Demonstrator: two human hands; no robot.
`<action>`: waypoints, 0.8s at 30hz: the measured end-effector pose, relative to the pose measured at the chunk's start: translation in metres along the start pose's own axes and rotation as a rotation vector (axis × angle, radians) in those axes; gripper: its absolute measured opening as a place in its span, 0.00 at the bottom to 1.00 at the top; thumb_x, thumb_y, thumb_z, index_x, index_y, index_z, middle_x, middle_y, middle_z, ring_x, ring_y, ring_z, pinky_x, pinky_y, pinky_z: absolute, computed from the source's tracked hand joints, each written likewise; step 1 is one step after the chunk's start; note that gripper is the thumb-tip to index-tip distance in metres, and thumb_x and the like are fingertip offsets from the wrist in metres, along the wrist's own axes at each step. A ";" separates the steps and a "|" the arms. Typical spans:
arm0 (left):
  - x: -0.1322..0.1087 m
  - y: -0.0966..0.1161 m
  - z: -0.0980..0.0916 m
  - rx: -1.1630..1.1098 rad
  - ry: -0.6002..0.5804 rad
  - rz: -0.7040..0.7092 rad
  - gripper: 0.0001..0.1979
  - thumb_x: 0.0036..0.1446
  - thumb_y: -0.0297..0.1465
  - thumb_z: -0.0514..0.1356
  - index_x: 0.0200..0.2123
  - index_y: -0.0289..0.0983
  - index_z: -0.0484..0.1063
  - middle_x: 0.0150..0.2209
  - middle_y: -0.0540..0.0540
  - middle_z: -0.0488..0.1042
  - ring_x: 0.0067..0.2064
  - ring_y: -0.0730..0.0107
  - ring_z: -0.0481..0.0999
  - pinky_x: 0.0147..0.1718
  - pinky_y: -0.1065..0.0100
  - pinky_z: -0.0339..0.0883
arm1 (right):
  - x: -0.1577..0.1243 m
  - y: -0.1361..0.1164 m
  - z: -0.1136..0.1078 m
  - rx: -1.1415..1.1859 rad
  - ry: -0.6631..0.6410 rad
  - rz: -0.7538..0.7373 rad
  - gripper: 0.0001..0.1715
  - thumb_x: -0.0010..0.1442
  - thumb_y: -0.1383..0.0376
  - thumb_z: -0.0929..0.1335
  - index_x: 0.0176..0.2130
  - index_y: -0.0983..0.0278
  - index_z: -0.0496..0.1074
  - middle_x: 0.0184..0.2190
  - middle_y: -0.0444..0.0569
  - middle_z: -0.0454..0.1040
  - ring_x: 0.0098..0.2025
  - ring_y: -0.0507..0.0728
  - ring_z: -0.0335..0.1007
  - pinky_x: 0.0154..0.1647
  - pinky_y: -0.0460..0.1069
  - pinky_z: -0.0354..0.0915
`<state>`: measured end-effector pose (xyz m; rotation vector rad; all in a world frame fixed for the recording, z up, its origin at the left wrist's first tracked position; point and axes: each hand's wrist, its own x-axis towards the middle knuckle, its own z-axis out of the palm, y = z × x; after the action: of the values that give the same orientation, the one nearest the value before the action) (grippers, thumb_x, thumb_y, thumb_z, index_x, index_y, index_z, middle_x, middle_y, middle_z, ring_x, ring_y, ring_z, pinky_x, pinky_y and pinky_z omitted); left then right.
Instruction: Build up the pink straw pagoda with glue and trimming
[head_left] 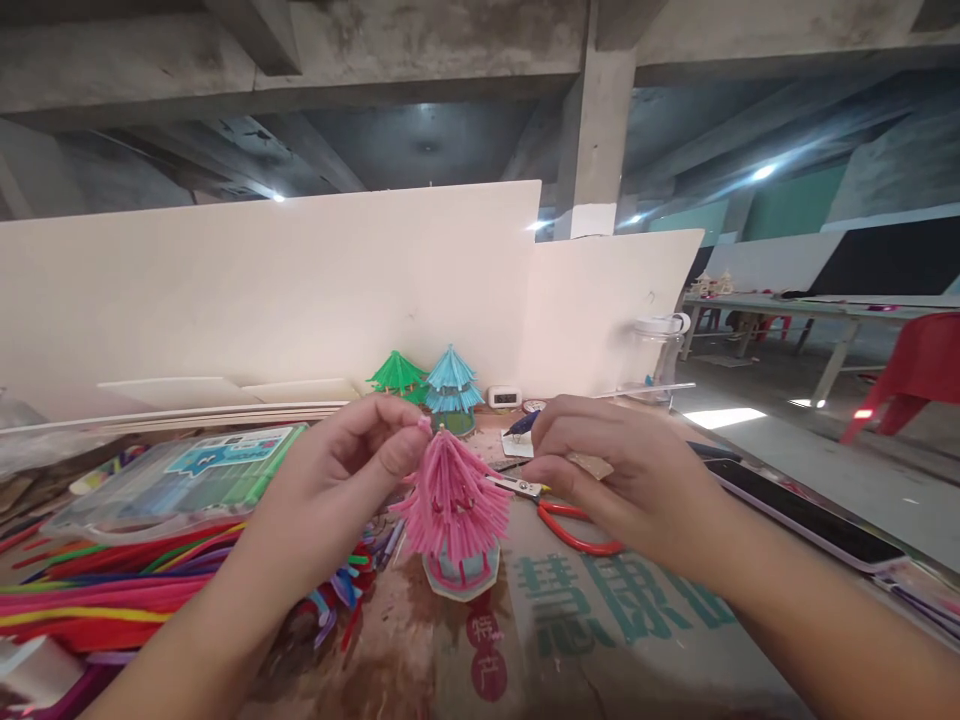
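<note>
While our left hand (349, 470) pinches a pink scrap (425, 425), the upright pink pagoda (456, 515) stands just right of its fingertips, farther from our right hand (615, 465), curled around a dark-blue tool (523, 424).

a craft workshop, judging by concrete beams (420, 60), a worktable (795, 304), scissors (540, 497) and colourful fuzzy stems (90, 592).

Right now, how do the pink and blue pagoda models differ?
The pink model is roofed in bright pink; the blue model in light blue. The pink model stands close, between the left hand and right hand; the blue model stands farther back, near the white partition. The pink model fills more of the view than the blue model. Both stand upright, layered and fringed, rising to a point.
</note>
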<state>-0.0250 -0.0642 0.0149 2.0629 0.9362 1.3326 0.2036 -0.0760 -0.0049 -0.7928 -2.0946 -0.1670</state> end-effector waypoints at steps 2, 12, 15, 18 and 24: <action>0.001 -0.002 0.001 -0.133 -0.033 -0.083 0.10 0.55 0.39 0.60 0.30 0.38 0.68 0.21 0.54 0.64 0.20 0.79 0.62 0.17 0.76 0.57 | 0.001 0.000 0.001 -0.017 -0.023 0.007 0.19 0.65 0.64 0.61 0.24 0.63 0.67 0.26 0.46 0.71 0.29 0.51 0.66 0.30 0.47 0.59; -0.001 -0.005 0.024 -0.273 -0.260 -0.132 0.03 0.55 0.31 0.59 0.31 0.38 0.67 0.22 0.53 0.72 0.21 0.77 0.69 0.18 0.76 0.62 | -0.001 -0.014 0.019 0.145 -0.119 0.109 0.11 0.64 0.62 0.63 0.33 0.62 0.71 0.25 0.42 0.72 0.27 0.50 0.67 0.27 0.44 0.58; 0.000 -0.006 0.023 -0.257 -0.235 -0.108 0.02 0.55 0.30 0.58 0.31 0.38 0.67 0.22 0.53 0.71 0.21 0.78 0.68 0.19 0.76 0.62 | -0.002 -0.016 0.021 0.096 -0.127 0.067 0.14 0.65 0.63 0.62 0.28 0.63 0.68 0.21 0.40 0.67 0.24 0.48 0.61 0.25 0.44 0.54; 0.003 -0.009 0.019 -0.194 -0.198 -0.070 0.02 0.54 0.30 0.58 0.30 0.38 0.68 0.24 0.52 0.71 0.24 0.77 0.68 0.22 0.75 0.62 | -0.002 -0.016 0.024 0.076 -0.129 0.039 0.12 0.64 0.65 0.61 0.29 0.63 0.68 0.22 0.41 0.68 0.25 0.49 0.61 0.26 0.44 0.53; 0.006 -0.013 0.013 -0.075 -0.217 -0.093 0.05 0.54 0.32 0.58 0.30 0.36 0.69 0.25 0.52 0.69 0.27 0.76 0.67 0.25 0.74 0.61 | -0.005 -0.013 0.029 0.026 -0.047 0.006 0.11 0.64 0.65 0.61 0.31 0.64 0.68 0.23 0.42 0.69 0.25 0.49 0.62 0.26 0.44 0.53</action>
<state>-0.0147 -0.0517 0.0040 2.0324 0.8618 1.0561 0.1776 -0.0773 -0.0243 -0.7947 -2.1336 -0.1189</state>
